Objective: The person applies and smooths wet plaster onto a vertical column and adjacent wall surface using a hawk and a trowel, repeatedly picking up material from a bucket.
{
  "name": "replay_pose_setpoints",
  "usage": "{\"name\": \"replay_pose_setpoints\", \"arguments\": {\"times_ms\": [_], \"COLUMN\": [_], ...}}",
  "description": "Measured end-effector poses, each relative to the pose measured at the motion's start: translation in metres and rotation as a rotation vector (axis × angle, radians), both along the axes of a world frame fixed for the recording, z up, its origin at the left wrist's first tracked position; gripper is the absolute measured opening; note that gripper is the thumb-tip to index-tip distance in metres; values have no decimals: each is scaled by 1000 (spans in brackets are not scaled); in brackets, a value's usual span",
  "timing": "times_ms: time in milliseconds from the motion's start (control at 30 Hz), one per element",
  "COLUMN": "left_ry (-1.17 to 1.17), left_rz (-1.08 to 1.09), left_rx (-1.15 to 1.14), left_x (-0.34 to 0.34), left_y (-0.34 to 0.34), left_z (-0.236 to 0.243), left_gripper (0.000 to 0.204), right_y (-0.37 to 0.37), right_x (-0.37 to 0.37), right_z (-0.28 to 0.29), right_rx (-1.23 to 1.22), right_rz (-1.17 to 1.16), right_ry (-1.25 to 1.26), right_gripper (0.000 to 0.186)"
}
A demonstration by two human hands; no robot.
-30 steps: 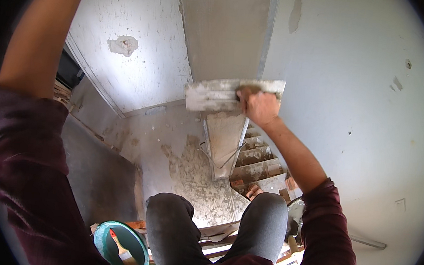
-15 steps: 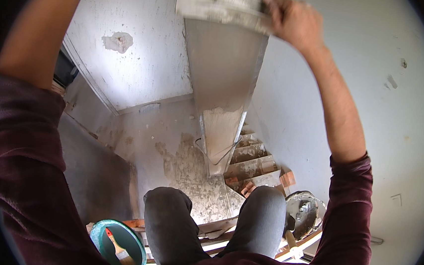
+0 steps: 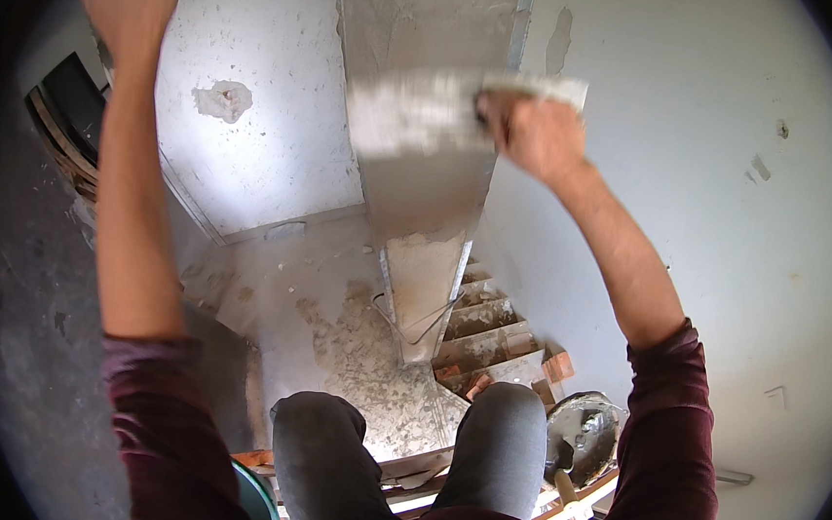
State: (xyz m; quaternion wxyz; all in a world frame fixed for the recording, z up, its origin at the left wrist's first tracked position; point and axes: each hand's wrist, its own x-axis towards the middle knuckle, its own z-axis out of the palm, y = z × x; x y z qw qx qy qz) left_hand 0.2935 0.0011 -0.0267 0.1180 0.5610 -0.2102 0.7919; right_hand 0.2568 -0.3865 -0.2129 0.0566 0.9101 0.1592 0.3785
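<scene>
Grey plaster point(image 3: 420, 190) coats the column point(image 3: 422, 265) across which the right hand point(image 3: 543, 138), curled firmly, holds a wide trowel point(image 3: 408, 115), seemingly mid-smoothing, the next move likely calling for even, level pressure, while whether the raised left hand point(image 3: 133, 1) is spread or clasped cannot be told.

Watching remotely, I see an indoor building site: a part-plastered pillar point(image 3: 426, 190) with metal strips point(image 3: 524, 24) along its edges, a white wall point(image 3: 284, 142) with a rough patch point(image 3: 215, 102), smeared stairs point(image 3: 482, 321) with loose bricks point(image 3: 556, 367) at their near edge, a mortar-streaked bucket point(image 3: 605, 443).
</scene>
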Motion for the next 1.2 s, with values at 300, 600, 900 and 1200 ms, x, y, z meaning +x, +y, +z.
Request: {"name": "replay_pose_setpoints", "arguments": {"times_ms": [300, 600, 900, 1200], "left_ry": [1145, 1411, 1374, 1370], "left_rz": [-637, -785, -802, -786], "left_rx": [-715, -958, -1187, -1107], "left_x": [10, -37, -60, -62], "left_y": [29, 35, 8, -6], "left_z": [-250, -349, -392, -437], "left_gripper": [24, 22, 23, 31], "right_y": [4, 21, 33, 5], "right_x": [-3, -11, -5, -21], "right_z": [106, 120, -61, -212], "right_rx": [269, 284, 217, -68], "right_rz": [94, 214, 87, 175], "right_ry": [-141, -71, 29, 211], "right_gripper": [34, 33, 45, 28]}}
